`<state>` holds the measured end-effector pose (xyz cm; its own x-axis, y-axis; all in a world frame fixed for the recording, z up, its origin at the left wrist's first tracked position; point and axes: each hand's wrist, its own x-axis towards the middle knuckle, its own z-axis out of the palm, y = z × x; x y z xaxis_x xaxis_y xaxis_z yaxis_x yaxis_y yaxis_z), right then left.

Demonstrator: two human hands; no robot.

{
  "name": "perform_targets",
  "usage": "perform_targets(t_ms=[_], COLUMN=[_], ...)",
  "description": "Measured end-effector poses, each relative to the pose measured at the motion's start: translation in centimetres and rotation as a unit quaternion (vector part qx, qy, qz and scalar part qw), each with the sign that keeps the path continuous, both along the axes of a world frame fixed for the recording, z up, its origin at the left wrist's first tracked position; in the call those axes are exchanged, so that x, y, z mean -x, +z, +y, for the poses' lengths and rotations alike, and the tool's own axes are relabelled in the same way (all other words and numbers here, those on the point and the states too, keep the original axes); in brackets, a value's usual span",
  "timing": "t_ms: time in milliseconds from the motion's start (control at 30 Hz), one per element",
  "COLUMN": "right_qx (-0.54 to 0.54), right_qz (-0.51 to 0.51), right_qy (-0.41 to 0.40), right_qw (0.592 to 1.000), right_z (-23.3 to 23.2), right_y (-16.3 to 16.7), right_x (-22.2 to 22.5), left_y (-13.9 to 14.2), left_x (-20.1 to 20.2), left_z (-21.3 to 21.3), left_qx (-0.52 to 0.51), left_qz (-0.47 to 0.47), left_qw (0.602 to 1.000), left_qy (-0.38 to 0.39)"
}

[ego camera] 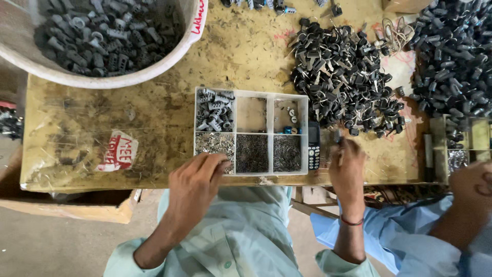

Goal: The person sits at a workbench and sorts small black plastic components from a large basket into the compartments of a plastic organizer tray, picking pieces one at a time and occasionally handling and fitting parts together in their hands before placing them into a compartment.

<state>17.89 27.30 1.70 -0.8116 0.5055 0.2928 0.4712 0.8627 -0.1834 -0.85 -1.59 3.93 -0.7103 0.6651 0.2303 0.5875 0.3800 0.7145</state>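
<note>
From the head camera, looking straight down, my left hand (197, 179) sits at the lower middle of the frame with its fingers (218, 163) bunched together and dipped into the lower-left compartment of the white sorting tray (251, 93). That compartment holds a heap of small shiny metal bits (211, 142), and my fingertips touch its near edge; whether they have pinched one I cannot tell, since the tips are buried in the pile.

My right hand (347, 172) is just right of the tray, beyond the dark keypad phone (313, 146) lying along the tray's right wall. Its fingers are closed on a small dark part (339, 137) with a thin metal piece hanging down from it, held roughly upright, long axis running up and down the frame.

The relation that counts: the shiny bits lie directly under my left fingers, while the held part is off to the right, with the whole width of the tray between the two hands. The left hand is the nearer one to the bits by far.

Above the right hand spreads a large pile of black parts with wire loops (346, 77) on the worn yellow counter (154, 113). The tray's upper-left compartment holds grey plastic pieces (214, 110); the lower middle and lower right hold fine dark pins. A white tub of grey pieces (102, 36) fills the upper left. At the lower right edge, another person's hand (469, 184) rests by a second tray.
</note>
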Motion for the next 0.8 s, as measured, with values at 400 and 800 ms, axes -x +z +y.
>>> perform_targets(t_ms=[400,800], right_qx=[0.146,0.142], right_qz=[-0.081,-0.105], right_qy=[0.312,0.303], right_qw=[0.935,0.936], right_z=[-7.8,-9.0], right_y=[3.0,4.2], right_x=[8.9,10.5], left_y=[0.2,-0.7], left_x=[0.7,1.0], left_z=[-0.4,-1.1], left_qx=[0.088,-0.066], left_qz=[-0.039,-0.085], left_qw=[0.995,0.994], left_qy=[0.0,0.032])
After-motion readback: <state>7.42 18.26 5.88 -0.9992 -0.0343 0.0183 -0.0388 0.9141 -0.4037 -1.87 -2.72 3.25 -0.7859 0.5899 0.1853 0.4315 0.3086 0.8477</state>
